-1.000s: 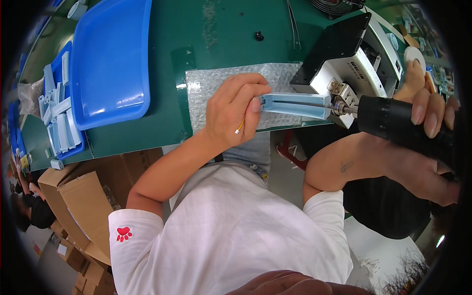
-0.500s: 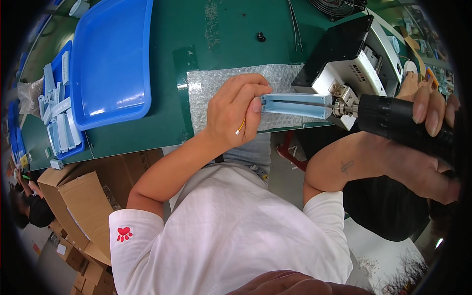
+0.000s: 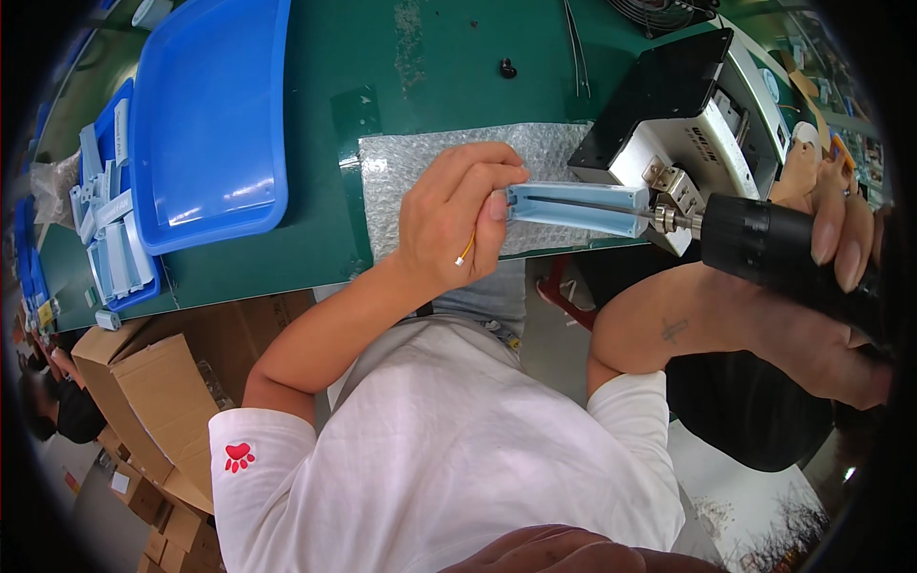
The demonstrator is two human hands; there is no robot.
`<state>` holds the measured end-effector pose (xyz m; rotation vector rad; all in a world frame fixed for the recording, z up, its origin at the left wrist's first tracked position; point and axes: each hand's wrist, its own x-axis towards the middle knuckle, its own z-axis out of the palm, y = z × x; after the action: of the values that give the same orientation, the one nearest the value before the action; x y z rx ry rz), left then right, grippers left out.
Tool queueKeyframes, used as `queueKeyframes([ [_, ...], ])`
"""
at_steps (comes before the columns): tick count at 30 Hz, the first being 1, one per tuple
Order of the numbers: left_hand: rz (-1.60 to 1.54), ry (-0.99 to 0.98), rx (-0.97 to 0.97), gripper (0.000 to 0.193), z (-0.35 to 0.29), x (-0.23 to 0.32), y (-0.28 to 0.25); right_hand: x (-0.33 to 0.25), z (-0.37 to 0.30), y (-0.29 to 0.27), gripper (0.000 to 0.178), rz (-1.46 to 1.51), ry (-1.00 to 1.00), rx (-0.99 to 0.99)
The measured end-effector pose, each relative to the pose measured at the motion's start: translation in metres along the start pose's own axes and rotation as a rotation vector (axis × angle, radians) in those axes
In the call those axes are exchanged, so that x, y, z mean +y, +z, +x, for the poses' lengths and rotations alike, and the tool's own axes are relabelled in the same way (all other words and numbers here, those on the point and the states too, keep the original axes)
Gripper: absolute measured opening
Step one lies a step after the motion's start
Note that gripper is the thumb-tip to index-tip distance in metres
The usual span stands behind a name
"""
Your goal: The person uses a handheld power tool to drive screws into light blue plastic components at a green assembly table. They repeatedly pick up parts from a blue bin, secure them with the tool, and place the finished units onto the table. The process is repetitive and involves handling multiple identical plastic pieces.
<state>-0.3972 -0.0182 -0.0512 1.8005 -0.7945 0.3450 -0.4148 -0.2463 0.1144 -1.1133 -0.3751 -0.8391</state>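
My left hand (image 3: pixel 460 212) is closed round the left end of a light blue plastic housing (image 3: pixel 583 222), a long open trough held above the bubble wrap (image 3: pixel 387 181). A short yellow wire with a white plug (image 3: pixel 462 258) hangs out by my thumb. In my right hand (image 3: pixel 841 234) is a black electric screwdriver (image 3: pixel 750 241), held nearly level. Its long thin bit runs through the right end of the housing and along the inside toward my left fingers. The bit's tip is hidden there.
Behind the screwdriver stands a black and silver screw feeder (image 3: pixel 669 115). A blue tray (image 3: pixel 210 124) lies at the left, beside a blue bin holding several light blue housings (image 3: pixel 119 248). A small black part (image 3: pixel 506 69) rests on the green table (image 3: pixel 420 86). Cardboard boxes (image 3: pixel 172 392) stand below left.
The screwdriver and my right hand have shifted slightly right and down, and the housing's right end has moved a little with them. My left hand keeps its hold.
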Motion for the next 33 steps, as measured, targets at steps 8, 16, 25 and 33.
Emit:
queueKeyframes([
  [8, -0.026, -0.011, -0.005, 0.022, -0.001, 0.003, 0.001, -0.007, -0.004, 0.003, 0.083, 0.028, -0.010, -0.032],
  [16, 0.007, -0.059, -0.104, 0.022, 0.013, 0.016, -0.010, 0.024, -0.018, 0.014, 0.086, 0.136, -0.025, 0.158],
  [25, 0.331, -0.113, -0.149, 0.020, 0.145, -0.041, -0.129, -0.073, 0.019, -0.004, 0.092, 0.287, -0.243, -0.110],
  [33, 0.977, -0.382, -0.146, 0.042, 0.353, -0.285, -0.123, 0.001, 0.006, 0.005, 0.087, 0.116, -0.029, -0.049],
])
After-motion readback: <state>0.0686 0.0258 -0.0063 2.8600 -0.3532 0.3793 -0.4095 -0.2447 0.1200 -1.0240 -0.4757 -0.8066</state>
